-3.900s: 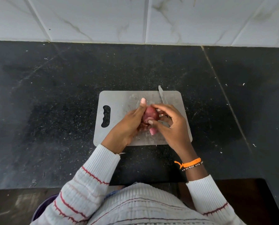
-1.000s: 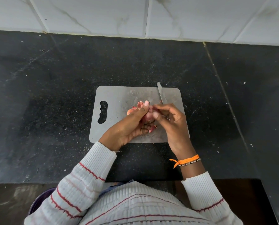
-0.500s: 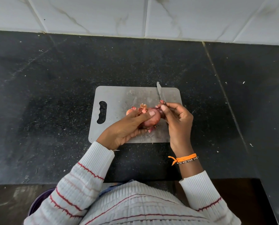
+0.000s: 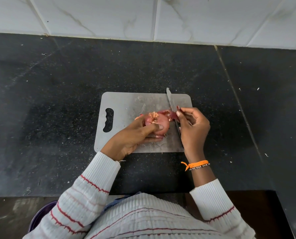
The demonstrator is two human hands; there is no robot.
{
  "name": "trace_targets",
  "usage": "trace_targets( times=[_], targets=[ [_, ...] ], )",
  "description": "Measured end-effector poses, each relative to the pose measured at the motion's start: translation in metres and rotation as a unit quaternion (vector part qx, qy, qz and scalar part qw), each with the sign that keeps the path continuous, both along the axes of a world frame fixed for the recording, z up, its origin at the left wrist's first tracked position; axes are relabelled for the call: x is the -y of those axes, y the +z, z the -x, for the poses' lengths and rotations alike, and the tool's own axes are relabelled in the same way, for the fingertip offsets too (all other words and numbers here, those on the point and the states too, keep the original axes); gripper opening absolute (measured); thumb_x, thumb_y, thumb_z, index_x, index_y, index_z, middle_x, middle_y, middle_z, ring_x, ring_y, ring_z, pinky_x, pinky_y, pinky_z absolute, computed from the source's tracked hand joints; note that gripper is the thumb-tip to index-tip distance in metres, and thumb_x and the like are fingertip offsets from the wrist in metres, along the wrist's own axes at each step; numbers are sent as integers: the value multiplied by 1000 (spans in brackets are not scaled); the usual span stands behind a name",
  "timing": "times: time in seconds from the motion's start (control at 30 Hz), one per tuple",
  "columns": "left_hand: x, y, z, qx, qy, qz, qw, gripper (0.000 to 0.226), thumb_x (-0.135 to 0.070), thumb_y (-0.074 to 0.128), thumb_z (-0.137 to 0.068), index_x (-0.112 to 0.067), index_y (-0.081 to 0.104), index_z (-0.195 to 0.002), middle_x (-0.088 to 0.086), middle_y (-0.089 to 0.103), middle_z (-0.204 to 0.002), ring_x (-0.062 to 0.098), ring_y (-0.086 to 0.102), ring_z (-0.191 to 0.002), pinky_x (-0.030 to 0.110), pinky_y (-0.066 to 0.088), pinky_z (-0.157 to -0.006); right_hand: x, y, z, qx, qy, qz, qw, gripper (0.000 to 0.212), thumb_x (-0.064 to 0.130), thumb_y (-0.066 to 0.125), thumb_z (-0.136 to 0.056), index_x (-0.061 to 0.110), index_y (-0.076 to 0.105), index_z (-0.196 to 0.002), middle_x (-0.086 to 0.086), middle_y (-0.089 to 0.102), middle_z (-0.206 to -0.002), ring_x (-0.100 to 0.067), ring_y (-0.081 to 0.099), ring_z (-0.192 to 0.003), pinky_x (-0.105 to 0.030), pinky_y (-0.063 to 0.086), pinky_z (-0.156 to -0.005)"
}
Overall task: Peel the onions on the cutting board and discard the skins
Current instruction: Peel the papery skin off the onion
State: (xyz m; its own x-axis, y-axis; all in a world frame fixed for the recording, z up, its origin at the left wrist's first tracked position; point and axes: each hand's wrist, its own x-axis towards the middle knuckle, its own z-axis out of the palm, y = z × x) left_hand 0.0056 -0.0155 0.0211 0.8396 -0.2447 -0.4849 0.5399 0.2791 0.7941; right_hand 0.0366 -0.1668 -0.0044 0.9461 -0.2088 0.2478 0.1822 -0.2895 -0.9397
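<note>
With the left hand gripping the onion over the cutting board, the right hand, its grip pinching a skin strip, should pull steadily toward the root, clear of the knife.

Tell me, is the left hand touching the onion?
Touching. The head view shows the left hand wrapped around the onion, thumb pressed on its front, just above the cutting board.

White ribbed sweater, red stripes; orange wrist thread (perhaps a beaded bracelet too)
</note>
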Motion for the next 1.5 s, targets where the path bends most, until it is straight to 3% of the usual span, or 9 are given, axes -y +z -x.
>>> trace_targets(
  times=[0.2, 0.43, 0.6, 0.7, 0.83, 0.93, 1.03, 1.27, 1.5],
  targets=[
    [-2, 0, -2, -7, 70, 32, 997, 53, 10, 63, -77, -17, 34, -112, 15, 51, -113, 20, 68, -78, 31, 59, -70, 2, 0, -6, 15, -38, 30, 999, 13, 2, 65, -83, 8, 68, -95, -2, 68, -90, -13, 66, -85, -21, 54, -78],
    [-5, -3, -5, 60, 57, -86, 993, 50, -1, 77, -65, -14, 49, -105, 8, 61, -98, 22, 61, -94, 35, 54, -87, 0, 7, 1, -51, 128, 50, 989, 31, -4, 57, -85, 18, 68, -103, 4, 69, -104, -9, 62, -105, -34, 51, -94],
    [-2, -4, -4, 52, 40, -75, 995, 38, -12, 67, -79, -11, 52, -114, 15, 63, -108, 26, 63, -99, 31, 54, -87, 5, 20, 4, -100, 283, -28, 953, 52, -20, 42, -80, 18, 64, -108, -2, 65, -116, -10, 58, -115, -21, 48, -92],
    [1, -5, -5, 56, 32, -62, 996, 36, -13, 57, -88, -5, 49, -122, 19, 62, -111, 25, 64, -95, 31, 54, -86, 7, 16, 6, -124, 332, -34, 934, 52, -16, 52, -78, 19, 60, -116, -6, 58, -127, -12, 54, -120, -21, 49, -91],
    [3, -5, -5, 67, 31, -61, 995, 32, -12, 51, -92, -6, 50, -123, 16, 62, -111, 23, 64, -96, 31, 55, -84, 7, 9, 9, -144, 310, -15, 940, 59, -8, 70, -75, 31, 56, -118, 0, 56, -127, -9, 55, -117, -29, 52, -90],
    [5, -7, -8, 147, 43, -167, 974, 32, -18, 64, -84, -26, 62, -116, 7, 62, -116, 18, 61, -106, 36, 51, -91, 7, 9, 10, -127, 275, 6, 953, 66, -8, 73, -70, 28, 54, -122, 2, 56, -126, -8, 55, -116, -25, 53, -85],
    [5, -5, -11, 193, 92, -208, 955, 34, 0, 69, -77, -22, 68, -102, -4, 64, -98, -1, 63, -83, 25, 53, -83, 10, 7, 10, -106, 256, 56, 959, 74, 0, 81, -65, 24, 51, -128, 4, 56, -126, -9, 53, -118, -29, 52, -90],
    [8, -2, -13, 249, 136, -276, 918, 19, 1, 69, -77, -18, 71, -76, -10, 66, -74, -4, 60, -65, 17, 51, -68, 8, 5, 12, -60, 218, 87, 970, 66, 7, 84, -61, 19, 58, -121, 1, 51, -120, -15, 52, -116, -43, 54, -86],
    [16, -5, -13, 187, 194, -175, 947, 17, 4, 61, -82, -11, 67, -77, -1, 66, -72, 0, 61, -63, 14, 48, -61, -5, 3, 16, -92, 144, 46, 984, 58, 9, 82, -66, 20, 57, -117, -1, 53, -120, -5, 54, -108, -16, 51, -82]
  ],
)
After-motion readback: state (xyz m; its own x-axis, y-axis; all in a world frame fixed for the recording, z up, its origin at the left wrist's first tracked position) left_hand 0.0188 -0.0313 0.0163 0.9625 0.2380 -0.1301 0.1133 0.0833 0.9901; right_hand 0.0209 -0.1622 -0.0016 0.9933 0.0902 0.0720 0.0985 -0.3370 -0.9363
